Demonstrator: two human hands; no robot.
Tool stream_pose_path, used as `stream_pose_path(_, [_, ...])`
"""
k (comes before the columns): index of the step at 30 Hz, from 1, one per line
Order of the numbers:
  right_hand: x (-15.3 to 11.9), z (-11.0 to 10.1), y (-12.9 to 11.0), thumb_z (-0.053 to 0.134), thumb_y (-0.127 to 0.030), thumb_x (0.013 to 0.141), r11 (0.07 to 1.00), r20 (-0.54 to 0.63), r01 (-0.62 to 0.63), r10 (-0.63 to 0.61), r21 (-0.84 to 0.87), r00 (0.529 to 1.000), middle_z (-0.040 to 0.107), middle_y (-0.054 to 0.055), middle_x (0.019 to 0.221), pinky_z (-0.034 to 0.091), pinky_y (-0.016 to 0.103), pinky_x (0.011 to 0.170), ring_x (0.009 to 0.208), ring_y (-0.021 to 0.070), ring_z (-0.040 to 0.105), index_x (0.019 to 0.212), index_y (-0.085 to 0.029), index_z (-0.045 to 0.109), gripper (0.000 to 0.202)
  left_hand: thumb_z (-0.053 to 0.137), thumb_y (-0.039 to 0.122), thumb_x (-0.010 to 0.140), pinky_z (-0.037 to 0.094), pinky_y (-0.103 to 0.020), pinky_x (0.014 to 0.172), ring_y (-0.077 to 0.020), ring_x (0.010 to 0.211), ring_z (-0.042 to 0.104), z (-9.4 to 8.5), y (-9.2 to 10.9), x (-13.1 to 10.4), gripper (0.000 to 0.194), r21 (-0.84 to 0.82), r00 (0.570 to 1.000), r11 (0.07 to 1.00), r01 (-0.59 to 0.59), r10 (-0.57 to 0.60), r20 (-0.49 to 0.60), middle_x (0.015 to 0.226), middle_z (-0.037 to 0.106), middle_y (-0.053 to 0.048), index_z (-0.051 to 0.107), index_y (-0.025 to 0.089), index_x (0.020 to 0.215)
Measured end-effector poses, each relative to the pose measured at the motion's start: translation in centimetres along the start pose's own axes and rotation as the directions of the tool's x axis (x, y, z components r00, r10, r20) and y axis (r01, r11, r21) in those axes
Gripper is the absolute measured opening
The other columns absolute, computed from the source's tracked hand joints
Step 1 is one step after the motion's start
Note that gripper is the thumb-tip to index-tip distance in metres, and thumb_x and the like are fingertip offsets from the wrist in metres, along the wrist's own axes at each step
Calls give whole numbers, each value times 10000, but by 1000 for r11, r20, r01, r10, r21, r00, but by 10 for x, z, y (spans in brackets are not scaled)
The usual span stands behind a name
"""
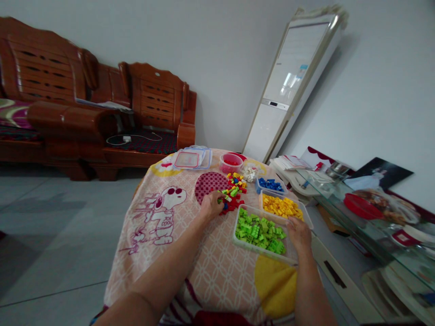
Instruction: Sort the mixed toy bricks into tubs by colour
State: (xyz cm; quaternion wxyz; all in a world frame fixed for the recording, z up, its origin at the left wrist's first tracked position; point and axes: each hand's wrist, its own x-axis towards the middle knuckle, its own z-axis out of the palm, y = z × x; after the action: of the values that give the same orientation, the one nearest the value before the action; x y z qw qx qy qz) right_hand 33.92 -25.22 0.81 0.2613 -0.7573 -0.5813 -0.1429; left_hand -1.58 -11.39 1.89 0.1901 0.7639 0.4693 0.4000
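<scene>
My left hand [212,205] is at the left side of a mixed pile of toy bricks [234,192] in red, yellow, green, blue and white. Its fingers are pinched together, with a bit of green brick showing at the tips. My right hand [299,233] is over the right end of a clear container of green bricks [238,226], close to the rim of the container of yellow bricks [307,216]. The right fingers look closed, and whatever they may hold is hidden. Loose green bricks [260,233] fill most of the nearest container.
Behind the yellow bricks stands a container of blue bricks [271,184]. White bricks [250,174] lie beside a round tub of red pieces [231,162]. Stacked lids [193,158] rest at the table's far left. A cluttered glass shelf [360,226] runs along the right.
</scene>
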Motion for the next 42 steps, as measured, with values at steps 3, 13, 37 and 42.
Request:
stream_pose_path(3, [0,0,-1,427,-349,811,1000,-1,-10,10,-3,1000,733,117,958,473,344,842,885,237,651,948,-156,732,386,528,84,709,521,-273,860,-160,878,666,-1,0,1,327,-53,998,998,22,-24,-53,957,738,-29,729,187,946])
stream_pose_path(13, [-1,-2,-5,409,-378,813,1000,5,-8,7,14,1000,727,126,968,479,359,841,897,243,650,952,-145,727,418,592,213,804,521,-259,776,-153,828,649,-2,29,-8,222,-369,976,911,-186,215,38,946,714,-61,719,170,981])
stream_pose_path(37, [0,-3,-3,429,-385,803,1000,29,-13,12,17,1000,734,127,983,483,356,846,902,245,659,963,-137,731,422,519,129,815,501,-273,833,-177,885,655,-5,0,3,250,-3,992,1000,16,-16,-127,950,720,-59,724,190,944])
stream_pose_path(42, [0,-2,-2,441,-359,801,1000,20,-22,22,4,1000,732,113,940,485,344,815,871,233,653,938,-154,731,381,554,148,804,474,-278,900,-200,998,632,-20,-13,6,241,241,984,955,174,-156,-91,1027,705,-91,716,169,981])
